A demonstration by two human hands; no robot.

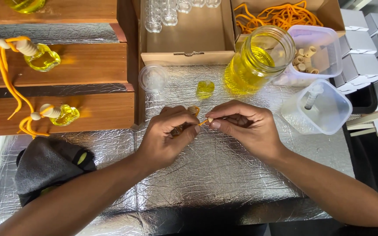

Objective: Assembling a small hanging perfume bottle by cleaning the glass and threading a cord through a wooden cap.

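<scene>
My left hand [168, 133] is closed around a small wooden cap [193, 109], over the crinkled silver-foil tabletop [215, 170]. My right hand [243, 126] pinches the end of an orange cord [203, 123] between thumb and forefinger, right beside the left hand's fingertips. A small bottle of yellow liquid [205, 89] stands just beyond both hands. Most of the cap and cord is hidden by my fingers.
A large glass jar of yellow liquid [255, 60] stands behind, next to a plastic tub of wooden caps [318, 51] and an empty tub [318, 108]. Cardboard boxes hold empty bottles [160, 13] and orange cords [281, 15]. Finished corded bottles [40, 57] lie on wooden shelves left; a grey cloth [44, 168] below.
</scene>
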